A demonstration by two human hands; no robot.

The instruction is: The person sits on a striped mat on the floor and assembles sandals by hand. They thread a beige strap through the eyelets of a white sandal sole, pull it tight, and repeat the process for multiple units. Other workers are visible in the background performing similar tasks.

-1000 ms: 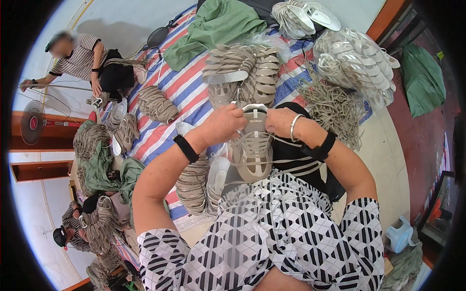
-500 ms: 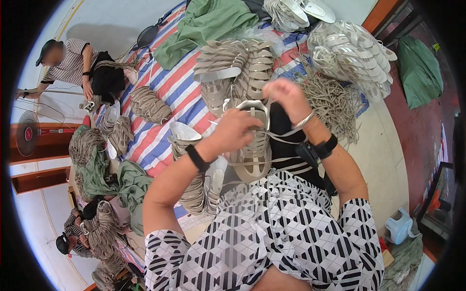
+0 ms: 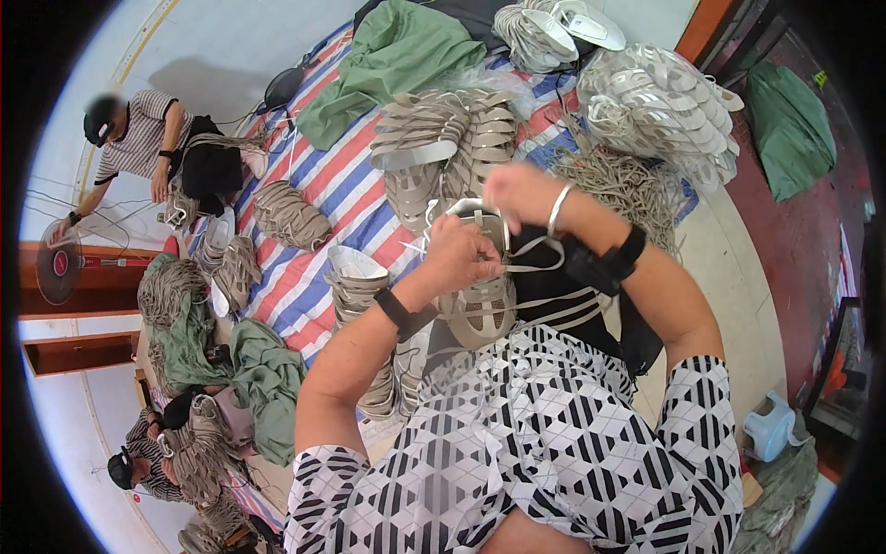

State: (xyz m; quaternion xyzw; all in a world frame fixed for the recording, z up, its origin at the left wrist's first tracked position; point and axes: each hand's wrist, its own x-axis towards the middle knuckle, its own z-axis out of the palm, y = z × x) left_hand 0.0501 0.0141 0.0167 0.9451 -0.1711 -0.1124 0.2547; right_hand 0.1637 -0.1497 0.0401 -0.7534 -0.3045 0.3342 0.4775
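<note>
A beige sneaker (image 3: 482,319) with a light sole rests toe toward me at my lap. My left hand (image 3: 458,255) bends over its lacing area, thumb and fingers closed together at the laces; what they pinch is too small to make out. Above the shoe's opening, my right hand (image 3: 528,196) is closed, somewhat smeared, with a flat beige shoelace (image 3: 546,268) running from its fingertips and looping below the wrist. More lace lengths trail from the shoe across my dark-clad leg.
Beyond the shoe stand stacked beige sneakers (image 3: 420,125) on a striped sheet (image 3: 346,180). A heap of loose laces (image 3: 628,189) and a bagged shoe pile (image 3: 660,111) lie right. Two people work at left near a fan (image 3: 59,263). A blue stool (image 3: 773,427) stands right.
My right hand has come down and left, closer to the shoe's opening, and the lace now hangs in a loop. My left hand has shifted only slightly. The far person's arm reached toward the fan.
</note>
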